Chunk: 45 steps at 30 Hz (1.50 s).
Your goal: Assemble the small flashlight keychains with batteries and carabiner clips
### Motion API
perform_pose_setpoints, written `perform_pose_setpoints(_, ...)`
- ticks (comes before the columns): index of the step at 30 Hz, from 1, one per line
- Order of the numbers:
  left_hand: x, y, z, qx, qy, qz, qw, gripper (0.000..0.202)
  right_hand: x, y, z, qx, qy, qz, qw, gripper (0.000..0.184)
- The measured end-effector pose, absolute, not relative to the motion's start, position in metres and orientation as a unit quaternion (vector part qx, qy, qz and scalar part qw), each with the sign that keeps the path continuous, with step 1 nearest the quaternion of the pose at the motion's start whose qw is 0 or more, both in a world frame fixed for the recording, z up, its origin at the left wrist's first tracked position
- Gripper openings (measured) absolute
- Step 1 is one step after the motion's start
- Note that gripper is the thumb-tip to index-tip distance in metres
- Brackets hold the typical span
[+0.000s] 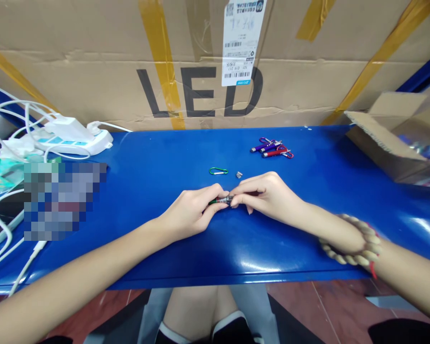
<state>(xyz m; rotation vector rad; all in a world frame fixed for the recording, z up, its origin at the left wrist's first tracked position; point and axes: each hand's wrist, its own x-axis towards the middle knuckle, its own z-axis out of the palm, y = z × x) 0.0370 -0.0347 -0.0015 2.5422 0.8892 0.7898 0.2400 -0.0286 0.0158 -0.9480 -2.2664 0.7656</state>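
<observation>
My left hand (197,210) is closed around a small green keychain flashlight (222,200), which lies level with a label showing on its side. The fingertips of my right hand (261,193) pinch its dark right-hand end; exactly what they cover there is hidden. Just beyond the hands lies a loose green carabiner (218,170). To the right of it sits a small silvery metal piece (239,175), near my right fingers.
Further back lie purple flashlights (263,147) and a red flashlight (274,152) with carabiners. An open cardboard box (387,143) stands at right, a power strip (79,141) with white cables at left. A large carton (111,95) walls off the blue table's (146,157) back.
</observation>
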Motion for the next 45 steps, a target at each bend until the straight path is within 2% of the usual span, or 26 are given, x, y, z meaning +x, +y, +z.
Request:
perform_pose_setpoints(13,0.0349,-0.0339,0.0010,0.915,0.285,0.231,0.168,0.014,0.2437,-0.0210,0.0175,-0.387,-0.820,0.361,0.217,0.030)
perform_pose_setpoints(25,0.0361,-0.0334,0.0029,0.904,0.308,0.230,0.186,0.016,0.2420,-0.0205,0.0191,-0.391,-0.810,0.346,0.269,0.037)
perform_pose_setpoints(39,0.0395,-0.0322,0.0044,0.884,0.338,0.234,0.224,0.016,0.2418,-0.0196,0.0163,-0.408,-0.825,0.256,0.297,0.036)
perform_pose_setpoints(45,0.0428,-0.0316,0.0038,0.882,0.354,0.243,0.194,0.019,0.2408,-0.0207,0.0186,-0.404,-0.819,0.255,0.319,0.040)
